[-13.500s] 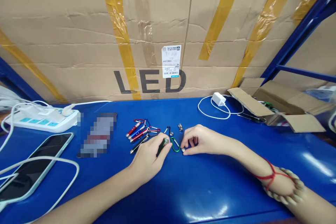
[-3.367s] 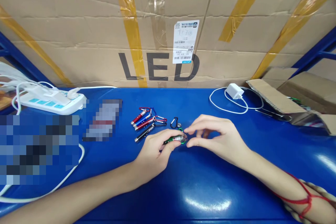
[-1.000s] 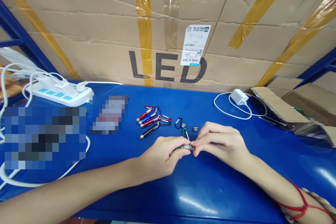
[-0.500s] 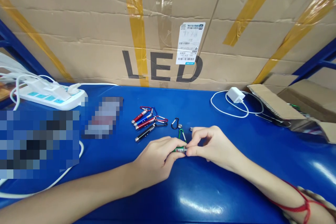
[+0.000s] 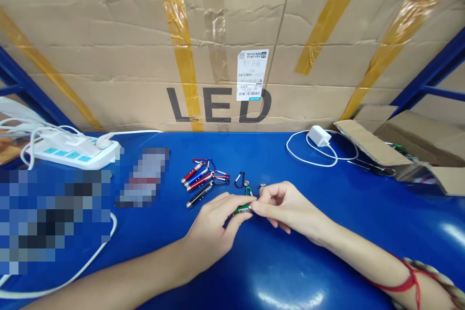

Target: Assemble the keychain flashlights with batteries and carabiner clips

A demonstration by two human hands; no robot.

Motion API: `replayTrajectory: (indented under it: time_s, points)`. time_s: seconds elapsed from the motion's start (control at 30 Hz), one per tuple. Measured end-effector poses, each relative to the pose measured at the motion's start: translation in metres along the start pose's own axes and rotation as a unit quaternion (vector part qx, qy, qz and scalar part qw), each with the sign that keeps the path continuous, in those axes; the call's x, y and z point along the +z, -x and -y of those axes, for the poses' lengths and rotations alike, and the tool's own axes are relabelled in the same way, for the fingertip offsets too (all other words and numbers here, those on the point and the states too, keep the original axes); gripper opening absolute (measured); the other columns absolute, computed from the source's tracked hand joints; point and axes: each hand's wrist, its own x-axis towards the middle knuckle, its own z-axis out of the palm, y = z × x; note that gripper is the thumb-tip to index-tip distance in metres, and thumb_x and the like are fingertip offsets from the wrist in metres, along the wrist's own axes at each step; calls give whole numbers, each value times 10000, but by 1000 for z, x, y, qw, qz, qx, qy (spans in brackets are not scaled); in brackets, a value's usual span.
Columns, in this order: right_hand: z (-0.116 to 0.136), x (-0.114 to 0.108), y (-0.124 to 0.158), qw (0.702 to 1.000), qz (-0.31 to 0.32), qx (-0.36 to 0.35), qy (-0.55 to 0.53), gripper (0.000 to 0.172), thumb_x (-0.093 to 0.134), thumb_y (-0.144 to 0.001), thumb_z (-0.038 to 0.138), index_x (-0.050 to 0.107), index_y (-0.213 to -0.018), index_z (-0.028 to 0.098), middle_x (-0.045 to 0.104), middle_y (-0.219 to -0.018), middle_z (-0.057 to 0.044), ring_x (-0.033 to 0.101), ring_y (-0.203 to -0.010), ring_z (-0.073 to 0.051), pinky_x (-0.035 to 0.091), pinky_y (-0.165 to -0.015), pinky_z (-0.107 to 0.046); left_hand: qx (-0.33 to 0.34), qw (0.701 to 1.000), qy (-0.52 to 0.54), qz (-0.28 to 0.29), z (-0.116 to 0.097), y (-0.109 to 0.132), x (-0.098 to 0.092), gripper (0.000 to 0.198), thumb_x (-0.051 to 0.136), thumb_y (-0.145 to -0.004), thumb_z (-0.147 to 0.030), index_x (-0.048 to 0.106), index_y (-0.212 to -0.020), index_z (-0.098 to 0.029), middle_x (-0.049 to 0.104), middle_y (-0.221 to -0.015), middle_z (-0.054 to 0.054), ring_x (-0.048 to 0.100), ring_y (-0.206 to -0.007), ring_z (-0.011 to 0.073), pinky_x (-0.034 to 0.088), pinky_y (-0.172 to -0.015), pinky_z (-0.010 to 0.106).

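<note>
My left hand (image 5: 213,225) is closed round the body of a small green keychain flashlight (image 5: 241,209), held just above the blue table (image 5: 276,271). My right hand (image 5: 283,206) pinches the flashlight's right end with thumb and forefinger. A green carabiner (image 5: 248,191) hangs off that end. Behind the hands lie a black carabiner (image 5: 239,179), a small round silver part (image 5: 246,184) and another small silver piece (image 5: 262,186).
Several red, blue and black keychain flashlights (image 5: 199,180) lie left of the hands. A white power strip (image 5: 72,152) and cables sit far left, a white charger (image 5: 317,136) with cable back right, an open cardboard box (image 5: 407,147) at right. A large taped "LED" carton (image 5: 218,48) forms the back wall.
Both hands have stayed together on the green flashlight; my right fingers keep working at its end. The view has shifted slightly.
</note>
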Motion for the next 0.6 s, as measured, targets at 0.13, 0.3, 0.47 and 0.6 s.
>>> replayTrajectory:
  time_s: [0.13,0.3,0.47,0.6]
  points:
    - [3,-3,-1,1000,28,7,-12,404,787,-538,440,525,-545,134,460,-388,79,359,-329,-12,255,-286,-101,-2,1000,-1,0,-2,-1,-1,220,527,-860,-170,620,-1056,-208,723,-923,37,666,-785,158,540,-722,247]
    - [5,-6,0,998,56,-3,-16,413,796,-522,433,512,-539,134,466,-392,76,362,-338,-10,254,-296,-98,26,999,-11,23,-2,0,-3,236,482,-882,-182,616,-1074,-219,708,-825,34,632,-712,157,526,-706,261]
    - [5,-7,-1,998,56,-29,10,461,758,-535,514,474,-537,151,460,-391,76,355,-325,-19,253,-300,-120,30,998,7,47,-1,-1,-3,266,418,-906,-169,594,-1098,-223,678,-795,30,599,-709,153,492,-680,236]
    - [3,-7,-3,991,-3,-86,101,437,677,-638,550,504,-560,157,468,-426,54,378,-352,-47,287,-331,-162,-34,997,23,65,-3,-3,-1,236,421,-904,-215,593,-1067,-207,662,-808,31,618,-704,142,476,-700,224]
